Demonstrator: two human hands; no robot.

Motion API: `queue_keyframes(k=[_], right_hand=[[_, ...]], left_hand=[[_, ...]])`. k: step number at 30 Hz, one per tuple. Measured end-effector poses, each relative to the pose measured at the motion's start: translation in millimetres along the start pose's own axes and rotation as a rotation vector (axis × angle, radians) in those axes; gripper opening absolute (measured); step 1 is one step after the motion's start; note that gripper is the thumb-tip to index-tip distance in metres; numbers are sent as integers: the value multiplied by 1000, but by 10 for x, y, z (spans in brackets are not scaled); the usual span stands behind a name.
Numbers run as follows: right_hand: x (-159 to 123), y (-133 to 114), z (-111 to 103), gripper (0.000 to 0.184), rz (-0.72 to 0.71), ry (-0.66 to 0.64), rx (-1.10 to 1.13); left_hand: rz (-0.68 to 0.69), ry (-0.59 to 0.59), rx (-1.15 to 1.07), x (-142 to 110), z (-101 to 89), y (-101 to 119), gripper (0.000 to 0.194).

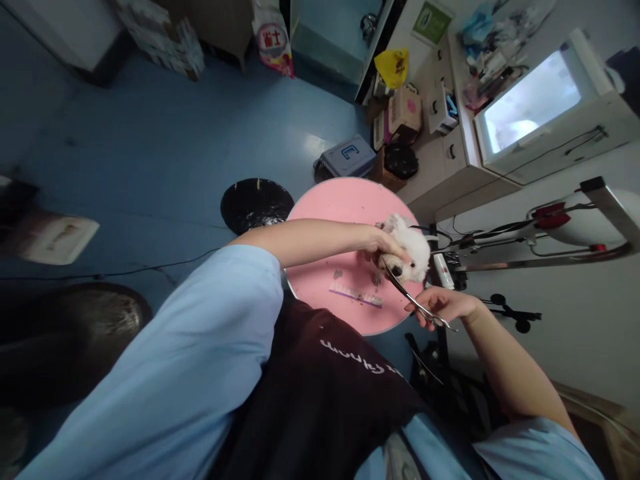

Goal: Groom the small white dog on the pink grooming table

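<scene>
A small white dog (404, 235) is on the round pink table (325, 207), its dark nose and eye toward me. My left hand (389, 245) is closed around the side of its muzzle. Long metal scissors (411, 296) are in my right hand (440, 305), fingers at the handle loops. The blades reach up to the muzzle by the nose; whether they touch the fur I cannot tell. A metal comb (356, 295) with a purple spine lies on the table nearer to me, with small grey tufts of fur around it.
A jointed metal arm (540, 263) with cables reaches in from the right toward the dog. Beyond the table stand a grey pet carrier (347, 159) and drawers (453, 143) with a lit white cabinet (535, 100). A black round stool (256, 203) is at the table's left.
</scene>
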State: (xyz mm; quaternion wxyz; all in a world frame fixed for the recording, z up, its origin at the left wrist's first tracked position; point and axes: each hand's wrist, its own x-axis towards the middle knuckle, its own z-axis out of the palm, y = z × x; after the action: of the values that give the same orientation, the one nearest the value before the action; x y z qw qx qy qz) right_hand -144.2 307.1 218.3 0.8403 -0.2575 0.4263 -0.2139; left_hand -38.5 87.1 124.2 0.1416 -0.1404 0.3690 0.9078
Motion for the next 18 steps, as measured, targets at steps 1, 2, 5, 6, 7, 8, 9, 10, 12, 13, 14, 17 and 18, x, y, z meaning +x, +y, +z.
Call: queue_keyframes(k=[1, 2, 5, 6, 7, 8, 9, 10, 12, 13, 14, 17, 18], right_hand=[[-2, 0, 8, 57, 25, 10, -10], [-5, 0, 24, 57, 47, 20, -20], [-8, 7, 94, 56, 86, 35, -36], [-8, 11, 114, 56, 90, 30, -36], [-8, 16, 127, 55, 89, 20, -35], [-7, 21, 133, 55, 88, 5, -29], [-7, 27, 131, 56, 77, -13, -18], [-6, 33, 122, 57, 52, -22, -3], [-4, 43, 88, 61, -38, -1, 29], [-2, 47, 70, 63, -82, 19, 38], [2, 50, 55, 64, -110, 41, 40], [16, 61, 52, 57, -50, 84, -2], [20, 67, 67, 54, -13, 97, -21]], left_hand=[[-31, -7, 83, -39, 12, 21, 23], [-60, -18, 169, -77, 27, 45, 23], [-96, -45, 318, -160, 89, 125, 24], [-107, -49, 345, -175, 113, 149, 24], [-121, -50, 369, -184, 136, 169, 24], [-139, -53, 391, -186, 157, 186, 25], [-162, -59, 411, -184, 176, 197, 27], [-186, -65, 426, -178, 192, 205, 29], [-232, -71, 440, -164, 213, 215, 32], [-256, -72, 443, -158, 218, 220, 33], [-274, -71, 445, -155, 221, 227, 34], [-287, -70, 455, -171, 214, 263, 35], [-286, -72, 461, -181, 210, 277, 35]])
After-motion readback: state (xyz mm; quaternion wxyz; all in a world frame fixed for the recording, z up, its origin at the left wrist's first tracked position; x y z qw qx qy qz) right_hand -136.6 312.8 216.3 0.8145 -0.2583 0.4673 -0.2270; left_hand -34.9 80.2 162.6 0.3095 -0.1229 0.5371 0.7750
